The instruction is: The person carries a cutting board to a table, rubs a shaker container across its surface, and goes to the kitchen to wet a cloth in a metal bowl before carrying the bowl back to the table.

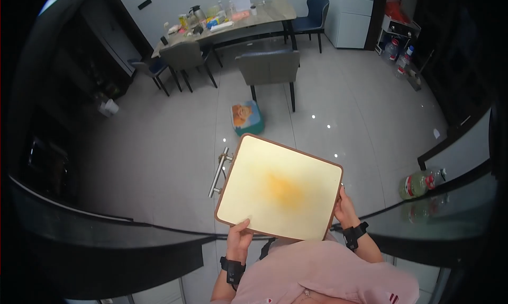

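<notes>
A cream cutting board (pixel 280 187) with a brown rim is held in front of my body, tilted, its broad face turned up toward me. A yellow-orange stain spreads across its middle. My left hand (pixel 240 237) grips the lower left edge, thumb on the face and the other fingers hidden underneath. At the right edge my right hand (pixel 345 208) is closed round the rim, its fingers partly behind the board. Both wrists wear black straps with small devices. Just beyond the board's left edge shows a metal bar handle (pixel 218 172).
A stool with a picture on top (pixel 246 117) stands beyond the board. Chairs (pixel 270 68) surround a table (pixel 272 11) crowded with items. A large bottle of pale liquid (pixel 420 184) stands on the counter at right; a dark counter (pixel 132 240) runs along the left.
</notes>
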The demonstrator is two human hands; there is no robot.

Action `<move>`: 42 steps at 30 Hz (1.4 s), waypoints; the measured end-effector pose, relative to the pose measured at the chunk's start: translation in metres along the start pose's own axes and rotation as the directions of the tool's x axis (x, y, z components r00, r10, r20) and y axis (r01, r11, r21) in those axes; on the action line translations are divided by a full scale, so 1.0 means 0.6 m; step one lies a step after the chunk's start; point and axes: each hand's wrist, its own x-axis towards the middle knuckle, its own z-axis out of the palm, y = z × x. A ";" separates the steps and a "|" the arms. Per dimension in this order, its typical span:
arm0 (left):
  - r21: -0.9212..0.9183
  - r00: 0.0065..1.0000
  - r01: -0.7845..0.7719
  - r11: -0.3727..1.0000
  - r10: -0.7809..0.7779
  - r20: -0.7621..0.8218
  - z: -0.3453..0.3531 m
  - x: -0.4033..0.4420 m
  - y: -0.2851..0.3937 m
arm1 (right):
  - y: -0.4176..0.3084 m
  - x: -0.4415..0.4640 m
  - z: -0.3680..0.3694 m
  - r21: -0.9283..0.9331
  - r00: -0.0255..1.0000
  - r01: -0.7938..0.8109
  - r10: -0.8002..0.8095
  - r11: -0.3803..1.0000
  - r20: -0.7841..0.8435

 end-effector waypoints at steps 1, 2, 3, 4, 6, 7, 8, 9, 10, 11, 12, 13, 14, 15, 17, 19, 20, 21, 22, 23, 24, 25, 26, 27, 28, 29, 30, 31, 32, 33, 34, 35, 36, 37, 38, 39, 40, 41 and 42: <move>0.023 1.000 0.023 0.999 -0.023 0.017 0.018 0.048 0.009 | -0.021 0.032 0.017 -0.008 1.000 0.013 -0.013 1.000 -0.011; 0.042 0.998 0.049 0.998 -0.050 0.030 0.038 0.069 0.002 | -0.047 0.046 0.012 -0.022 0.999 0.025 -0.025 0.999 -0.025; 0.113 0.998 0.038 0.993 -0.044 0.051 0.081 0.097 0.010 | -0.074 0.081 0.018 -0.081 0.996 0.062 -0.066 0.995 -0.052; 0.145 0.994 0.061 0.988 -0.073 0.080 0.114 0.133 0.015 | -0.105 0.116 0.026 -0.097 0.994 0.088 -0.094 0.991 -0.061; 0.211 0.983 0.115 0.971 -0.142 0.120 0.173 0.192 0.023 | -0.168 0.156 0.044 -0.131 0.986 0.127 -0.139 0.983 -0.091; 0.230 0.974 0.138 0.963 -0.174 0.146 0.202 0.215 0.023 | -0.197 0.178 0.050 -0.116 0.988 0.127 -0.136 0.985 -0.073; 0.245 0.965 0.158 0.957 -0.203 0.168 0.234 0.239 0.023 | -0.225 0.197 0.053 -0.096 0.990 0.125 -0.130 0.988 -0.049; 0.258 0.955 0.178 0.950 -0.230 0.188 0.265 0.257 0.018 | -0.255 0.210 0.054 -0.079 0.992 0.119 -0.121 0.990 -0.025; 0.249 0.958 0.178 0.952 -0.226 0.178 0.286 0.283 0.011 | -0.283 0.225 0.064 -0.063 0.994 0.111 -0.112 0.992 0.001; 0.242 0.959 0.180 0.953 -0.225 0.170 0.305 0.313 0.001 | -0.309 0.235 0.080 -0.032 0.994 0.104 -0.103 0.994 0.031; 0.237 0.960 0.185 0.954 -0.227 0.163 0.326 0.346 -0.009 | -0.325 0.264 0.071 -0.073 0.991 0.115 -0.109 0.991 0.083; 0.202 0.960 0.204 0.958 -0.236 0.152 0.348 0.383 -0.019 | -0.343 0.291 0.051 -0.112 0.985 0.130 -0.116 0.985 0.128; 0.200 0.956 0.220 0.955 -0.251 0.149 0.369 0.418 -0.028 | -0.360 0.319 0.035 -0.150 0.978 0.150 -0.124 0.977 0.169; 0.199 0.952 0.236 0.951 -0.268 0.150 0.392 0.454 -0.037 | -0.383 0.343 0.039 -0.167 0.973 0.160 -0.127 0.973 0.192; 0.211 0.945 0.240 0.947 -0.278 0.173 0.445 0.510 -0.059 | -0.426 0.375 0.045 -0.187 0.961 0.187 -0.140 0.964 0.239; 0.227 0.924 0.273 0.935 -0.321 0.210 0.498 0.591 -0.079 | -0.462 0.414 0.053 -0.173 0.970 0.212 -0.185 0.962 0.161; 0.230 0.915 0.289 0.929 -0.339 0.219 0.521 0.636 -0.088 | -0.480 0.435 0.063 -0.170 0.973 0.215 -0.196 0.962 0.122; 0.238 0.900 0.319 0.917 -0.372 0.228 0.546 0.689 -0.097 | -0.500 0.460 0.081 -0.168 0.975 0.218 -0.207 0.961 0.083; 0.234 0.893 0.345 0.909 -0.394 0.215 0.576 0.730 -0.109 | -0.522 0.477 0.092 -0.167 0.975 0.224 -0.220 0.960 0.044; 0.250 0.886 0.345 0.904 -0.402 0.229 0.605 0.758 -0.123 | -0.544 0.491 0.096 -0.169 0.972 0.232 -0.235 0.958 0.003; 0.263 0.877 0.345 0.901 -0.409 0.251 0.648 0.789 -0.131 | -0.563 0.516 0.089 -0.162 0.969 0.230 -0.242 0.960 -0.057; 0.270 0.866 0.347 0.898 -0.418 0.275 0.689 0.820 -0.138 | -0.577 0.540 0.073 -0.156 0.960 0.233 -0.253 0.960 -0.122; 0.282 0.851 0.356 0.891 -0.434 0.295 0.728 0.849 -0.147 | -0.593 0.565 0.059 -0.145 0.945 0.235 -0.261 0.961 -0.196; 0.303 0.835 0.368 0.879 -0.456 0.309 0.759 0.875 -0.156 | -0.607 0.587 0.061 -0.100 0.931 0.250 -0.268 0.963 -0.248; 0.321 0.824 0.383 0.866 -0.477 0.306 0.779 0.905 -0.168 | -0.620 0.609 0.060 -0.099 0.928 0.245 -0.263 0.965 -0.264; 0.341 0.812 0.394 0.854 -0.497 0.306 0.796 0.942 -0.183 | -0.636 0.635 0.059 -0.094 0.925 0.243 -0.260 0.966 -0.277; 0.360 0.802 0.401 0.842 -0.513 0.307 0.814 0.973 -0.196 | -0.652 0.662 0.059 -0.089 0.924 0.241 -0.256 0.967 -0.285; 0.359 0.811 0.399 0.844 -0.507 0.291 0.836 0.996 -0.206 | -0.674 0.689 0.074 -0.061 0.912 0.260 -0.266 0.964 -0.312; 0.354 0.823 0.392 0.849 -0.495 0.277 0.860 1.018 -0.214 | -0.697 0.723 0.094 -0.036 0.902 0.280 -0.275 0.959 -0.331; 0.344 0.838 0.383 0.857 -0.479 0.261 0.882 1.039 -0.221 | -0.723 0.759 0.109 -0.014 0.895 0.295 -0.281 0.955 -0.347; 0.327 0.851 0.377 0.866 -0.463 0.246 0.905 1.061 -0.227 | -0.750 0.799 0.111 -0.032 0.904 0.275 -0.269 0.961 -0.331; 0.306 0.866 0.368 0.878 -0.443 0.233 0.929 1.083 -0.231 | -0.779 0.843 0.111 -0.054 0.915 0.255 -0.259 0.965 -0.310; 0.280 0.881 0.355 0.892 -0.419 0.220 0.951 1.106 -0.236 | -0.811 0.889 0.110 -0.081 0.926 0.235 -0.248 0.969 -0.285; 0.263 0.881 0.363 0.894 -0.422 0.215 0.960 1.133 -0.244 | -0.839 0.932 0.104 -0.110 0.943 0.209 -0.230 0.972 -0.242; 0.234 0.896 0.341 0.911 -0.390 0.211 0.976 1.157 -0.252 | -0.869 0.981 0.100 -0.144 0.959 0.180 -0.207 0.973 -0.196; 0.206 0.912 0.315 0.926 -0.356 0.206 1.001 1.176 -0.254 | -0.900 1.028 0.101 -0.177 0.972 0.153 -0.180 0.972 -0.150; 0.177 0.925 0.292 0.940 -0.324 0.196 1.026 1.190 -0.257 | -0.932 1.071 0.105 -0.202 0.982 0.119 -0.146 0.972 -0.121; 0.149 0.943 0.263 0.953 -0.287 0.172 1.054 1.201 -0.257 | -0.963 1.116 0.114 -0.229 0.990 0.089 -0.112 0.969 -0.089; 0.120 0.958 0.226 0.967 -0.243 0.152 1.083 1.210 -0.255 | -0.997 1.160 0.131 -0.257 0.996 0.065 -0.080 0.964 -0.050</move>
